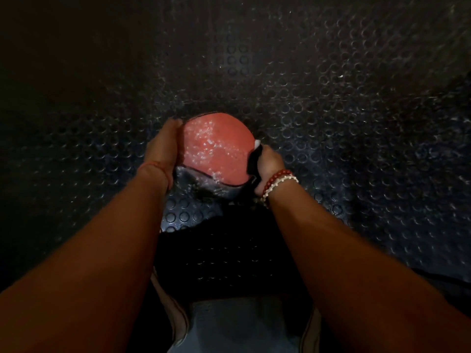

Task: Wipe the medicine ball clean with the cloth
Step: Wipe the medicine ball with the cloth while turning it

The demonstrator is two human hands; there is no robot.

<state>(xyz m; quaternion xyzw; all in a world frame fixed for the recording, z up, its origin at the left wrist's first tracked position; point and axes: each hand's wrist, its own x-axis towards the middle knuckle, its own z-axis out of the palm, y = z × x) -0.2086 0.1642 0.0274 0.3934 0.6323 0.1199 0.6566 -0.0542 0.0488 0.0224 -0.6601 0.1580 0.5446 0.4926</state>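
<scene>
The medicine ball (216,146) sits on the studded rubber floor (331,110), centre of view and just beyond the person's knees. Its upper face is a red panel with pale speckles; a darker panel shows along the near edge.

The left hand (163,146) lies flat against the ball's left side, fingers extended and together, with the fingertips reaching the far-left curve. Judged purpose: a brace, so the ball neither rolls nor turns under wiping pressure from the opposite side. A red thread (155,165) circles that wrist.

The right hand (270,165) is closed round a bunched dark cloth (254,159), which shows a white patch at its far end. The cloth is pressed to the ball's right flank, between palm and ball. Beaded bracelets (279,182), red and white, sit on the right wrist.

Relative position: the ball is held between the two hands, left hand touching it directly and right hand touching it only through the cloth. The cloth contacts the right edge only; the speckled top is uncovered, which suggests that most of the wiping is not yet done. The lighting is dim, so the ball's far side and underside cannot be assessed.
</scene>
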